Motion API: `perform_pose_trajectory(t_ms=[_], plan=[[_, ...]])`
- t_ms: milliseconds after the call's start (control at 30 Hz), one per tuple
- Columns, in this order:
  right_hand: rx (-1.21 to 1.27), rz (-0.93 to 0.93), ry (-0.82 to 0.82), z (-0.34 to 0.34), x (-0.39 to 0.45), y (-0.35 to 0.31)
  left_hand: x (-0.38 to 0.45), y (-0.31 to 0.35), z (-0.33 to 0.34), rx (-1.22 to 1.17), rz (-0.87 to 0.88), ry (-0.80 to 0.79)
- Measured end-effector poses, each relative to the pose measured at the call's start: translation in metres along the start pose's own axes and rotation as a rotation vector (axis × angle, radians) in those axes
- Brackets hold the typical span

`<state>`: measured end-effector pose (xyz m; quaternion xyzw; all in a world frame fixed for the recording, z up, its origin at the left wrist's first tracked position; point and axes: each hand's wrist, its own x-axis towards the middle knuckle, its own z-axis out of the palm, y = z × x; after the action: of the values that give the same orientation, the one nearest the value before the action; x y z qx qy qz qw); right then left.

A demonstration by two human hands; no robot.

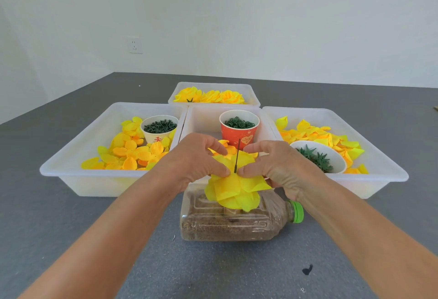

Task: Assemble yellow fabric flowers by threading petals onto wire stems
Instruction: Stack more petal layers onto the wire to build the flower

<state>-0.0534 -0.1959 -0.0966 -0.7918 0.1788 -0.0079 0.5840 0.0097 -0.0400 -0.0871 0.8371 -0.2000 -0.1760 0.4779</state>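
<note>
A yellow fabric flower (234,192) sits upside down on a plastic bottle (227,225) that lies on its side with brown grain inside. A thin dark wire stem (237,156) stands up out of the flower's middle. My left hand (196,158) and my right hand (277,163) pinch the top yellow petal layer on either side of the stem, thumbs and forefingers close to the wire. The lower petals hang over the bottle.
White trays surround the work: a left tray (71,168) with orange-yellow petals and a cup of green parts (160,128), a middle tray with a red cup of green rings (239,128), a right tray (379,173) with petals and a bowl of green calyxes (317,158), a far tray (213,85) with finished flowers.
</note>
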Motion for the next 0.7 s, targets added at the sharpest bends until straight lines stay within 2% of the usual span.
perform_pose_trajectory(t_ms=[267, 433, 700], plan=[[-0.009, -0.026, 0.043, 0.002, -0.004, 0.000, -0.004, 0.001, 0.002, 0.031, 0.105, 0.016], [-0.029, -0.031, 0.073, 0.003, -0.005, 0.002, -0.008, 0.000, 0.008, 0.083, 0.226, 0.132], [0.087, 0.041, 0.053, 0.002, -0.010, 0.007, -0.007, -0.004, 0.011, -0.042, 0.224, 0.030]])
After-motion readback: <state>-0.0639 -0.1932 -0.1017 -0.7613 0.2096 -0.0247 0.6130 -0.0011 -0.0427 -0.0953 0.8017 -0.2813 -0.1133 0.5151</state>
